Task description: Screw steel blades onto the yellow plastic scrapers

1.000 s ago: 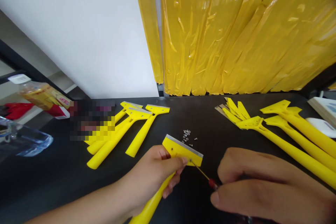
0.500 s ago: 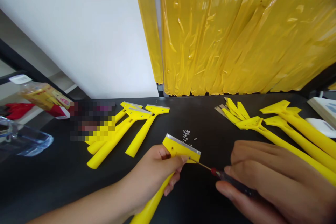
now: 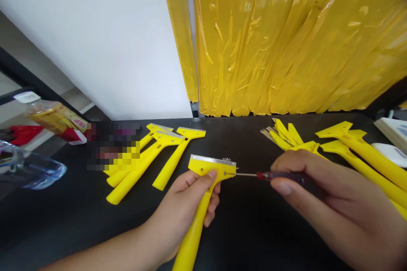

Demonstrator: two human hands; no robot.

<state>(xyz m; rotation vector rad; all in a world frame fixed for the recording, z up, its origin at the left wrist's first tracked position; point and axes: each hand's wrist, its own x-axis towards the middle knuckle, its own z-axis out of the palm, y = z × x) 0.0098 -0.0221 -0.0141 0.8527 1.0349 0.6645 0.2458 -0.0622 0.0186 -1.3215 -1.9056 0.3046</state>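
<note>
My left hand (image 3: 193,203) is closed round the neck of a yellow scraper (image 3: 194,233), its thumb lying on the flat head. A metal blade edge runs along the top of that head. My right hand (image 3: 337,199) grips a screwdriver (image 3: 286,176) with a dark see-through handle and a red collar. The thin shaft points left, its tip at the screw (image 3: 224,173) in the head's right hole; the left hole looks bare. Behind the blade, small screws (image 3: 226,159) lie on the table, mostly hidden by the head.
Several bladed yellow scrapers (image 3: 178,159) lie at left on the black table (image 3: 127,237). More yellow handles (image 3: 365,156) lie at right, beside flat yellow pieces (image 3: 286,133). A drink bottle (image 3: 59,114) and clear plastic container (image 3: 34,169) are far left. Yellow strips (image 3: 270,42) hang behind.
The scraper's head has turned more level and shifted slightly left and up. My right hand has raised the screwdriver's handle, so its shaft now lies nearly horizontal.
</note>
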